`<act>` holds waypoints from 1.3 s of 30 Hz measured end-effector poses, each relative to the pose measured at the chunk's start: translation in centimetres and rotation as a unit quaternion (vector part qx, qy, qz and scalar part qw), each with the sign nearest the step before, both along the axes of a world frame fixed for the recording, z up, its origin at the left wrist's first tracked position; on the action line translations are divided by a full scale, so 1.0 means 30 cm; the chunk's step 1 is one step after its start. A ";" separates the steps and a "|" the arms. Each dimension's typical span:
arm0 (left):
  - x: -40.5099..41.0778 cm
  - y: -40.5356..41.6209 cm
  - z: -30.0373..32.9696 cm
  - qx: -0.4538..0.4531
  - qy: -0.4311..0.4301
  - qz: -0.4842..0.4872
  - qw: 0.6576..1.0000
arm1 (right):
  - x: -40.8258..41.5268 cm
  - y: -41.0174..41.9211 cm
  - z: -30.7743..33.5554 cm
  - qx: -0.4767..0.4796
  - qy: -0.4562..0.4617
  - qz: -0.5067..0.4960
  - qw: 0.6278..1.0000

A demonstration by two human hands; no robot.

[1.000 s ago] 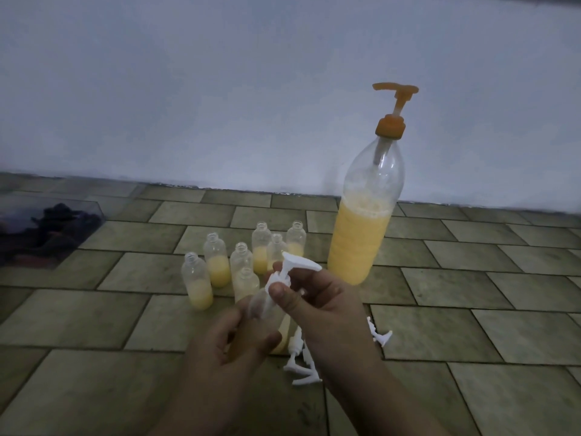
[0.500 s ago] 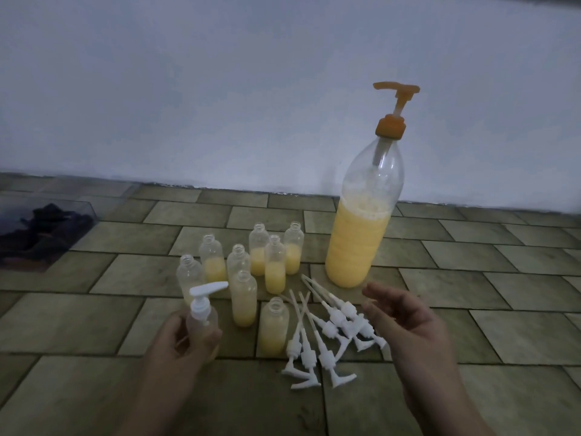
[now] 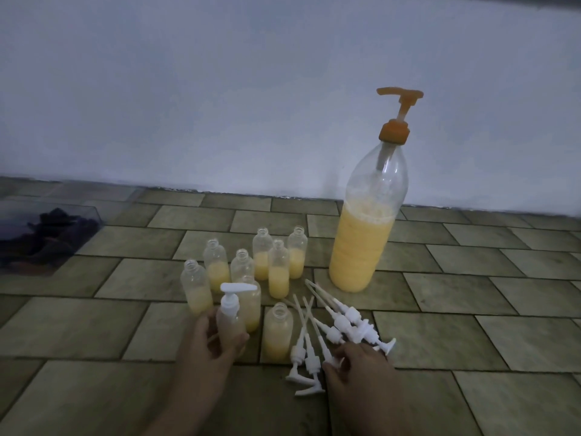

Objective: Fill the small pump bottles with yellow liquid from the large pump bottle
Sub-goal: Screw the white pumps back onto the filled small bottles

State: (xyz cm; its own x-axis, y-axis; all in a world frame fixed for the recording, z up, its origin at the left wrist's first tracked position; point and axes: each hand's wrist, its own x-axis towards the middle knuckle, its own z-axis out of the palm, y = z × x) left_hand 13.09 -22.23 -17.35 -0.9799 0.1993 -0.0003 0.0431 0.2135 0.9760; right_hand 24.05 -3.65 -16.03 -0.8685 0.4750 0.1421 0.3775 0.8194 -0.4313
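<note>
A large clear bottle [image 3: 366, 243] with an orange pump stands on the tiled floor, about half full of yellow liquid. Left of it stand several small open bottles [image 3: 278, 269], each partly filled with yellow. My left hand [image 3: 207, 344] grips a small bottle with a white pump top [image 3: 231, 313] at the front of that group. Several loose white pump heads [image 3: 339, 325] lie in a pile between the hands. My right hand [image 3: 358, 363] reaches down onto the pile, fingertips touching one pump head.
A clear box with dark contents [image 3: 47, 234] sits at the far left on the floor. A pale wall [image 3: 251, 89] runs behind everything. Brown floor tiles [image 3: 471, 309] stretch to the right.
My left hand has carried the capped small bottle a little to the right, to the front of the group. My right hand has dropped from mid-air onto the pile of pump heads.
</note>
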 end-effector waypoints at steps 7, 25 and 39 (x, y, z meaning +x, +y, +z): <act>0.005 -0.067 -0.009 0.049 0.013 0.068 0.996 | -0.010 0.006 0.001 0.015 -0.054 -0.020 0.998; -0.229 -0.069 -0.015 -0.061 -0.029 0.094 0.993 | 0.049 0.072 0.082 -0.237 0.212 -0.127 0.940; -0.093 -0.114 0.207 0.076 0.120 0.043 0.989 | 0.058 0.045 0.279 -0.344 0.357 0.030 0.868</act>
State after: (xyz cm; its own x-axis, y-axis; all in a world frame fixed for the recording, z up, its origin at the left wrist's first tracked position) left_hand 10.30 -25.64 -11.15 -0.9616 0.0949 0.2577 0.2652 0.0773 0.9611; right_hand 25.80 -2.30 -7.67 -0.7020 0.6177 0.3544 -0.2205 0.2846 -0.9329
